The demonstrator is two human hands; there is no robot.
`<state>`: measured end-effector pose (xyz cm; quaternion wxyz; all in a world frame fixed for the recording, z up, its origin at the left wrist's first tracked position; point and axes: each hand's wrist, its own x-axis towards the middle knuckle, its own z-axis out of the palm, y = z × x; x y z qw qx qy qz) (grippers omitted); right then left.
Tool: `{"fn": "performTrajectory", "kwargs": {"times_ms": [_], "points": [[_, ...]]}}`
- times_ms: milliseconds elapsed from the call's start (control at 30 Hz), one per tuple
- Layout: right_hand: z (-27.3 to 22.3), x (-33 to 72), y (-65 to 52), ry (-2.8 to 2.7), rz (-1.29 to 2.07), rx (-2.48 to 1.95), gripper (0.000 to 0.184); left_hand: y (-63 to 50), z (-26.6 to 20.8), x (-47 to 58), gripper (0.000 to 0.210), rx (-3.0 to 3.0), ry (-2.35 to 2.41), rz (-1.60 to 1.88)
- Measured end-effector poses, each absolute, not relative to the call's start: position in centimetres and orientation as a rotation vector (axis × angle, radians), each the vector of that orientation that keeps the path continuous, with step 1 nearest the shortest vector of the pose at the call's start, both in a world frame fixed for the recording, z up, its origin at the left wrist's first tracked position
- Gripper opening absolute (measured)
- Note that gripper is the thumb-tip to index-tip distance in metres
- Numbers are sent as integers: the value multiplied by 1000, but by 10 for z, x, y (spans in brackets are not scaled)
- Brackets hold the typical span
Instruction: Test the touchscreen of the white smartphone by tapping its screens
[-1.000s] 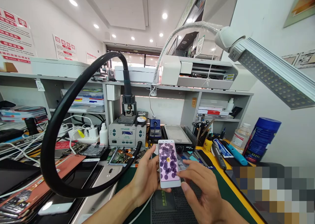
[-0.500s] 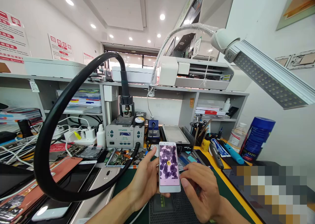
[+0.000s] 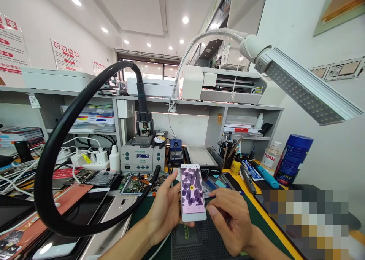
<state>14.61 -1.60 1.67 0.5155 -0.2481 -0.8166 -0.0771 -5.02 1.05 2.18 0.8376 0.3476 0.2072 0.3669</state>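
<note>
A white smartphone [image 3: 193, 191] stands tilted toward me, its lit screen showing purple circles on pink with a small yellow mark. My left hand [image 3: 165, 208] grips it from the left and behind, thumb along the left edge and fingertips showing under the bottom edge. Just right of the phone is my right hand [image 3: 232, 220], palm down with loosely bent fingers, thumb and forefinger apart and nothing held. Whether a fingertip touches the phone's edge, I cannot tell. Beneath both hands lies a dark ridged work mat [image 3: 209, 237].
A thick black hose [image 3: 42, 168] loops up on the left from a grey hot-air station [image 3: 142, 157]. Behind the phone are a parts tray [image 3: 139, 182] and a flat heating plate [image 3: 202, 156]. An LED lamp [image 3: 302, 86] overhangs the right. Several phones lie left.
The whole view has shifted slightly, so things sit a little further left. The phone stays in my left hand, and my right hand keeps nearly the same pose beside it.
</note>
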Motion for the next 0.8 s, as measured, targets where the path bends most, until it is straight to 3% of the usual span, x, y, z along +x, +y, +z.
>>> {"fn": "performTrajectory", "kwargs": {"times_ms": [233,633,800], "points": [[17,155,-2,-1861,-184,-729,23,12,23,-53,68,700,448,800],[-4,166,30,-1802,-187,-1019,50,14,30,-57,55,627,698,908],[-10,175,42,-1705,-205,-1198,39,19,21,-59,59,657,767,940]]}}
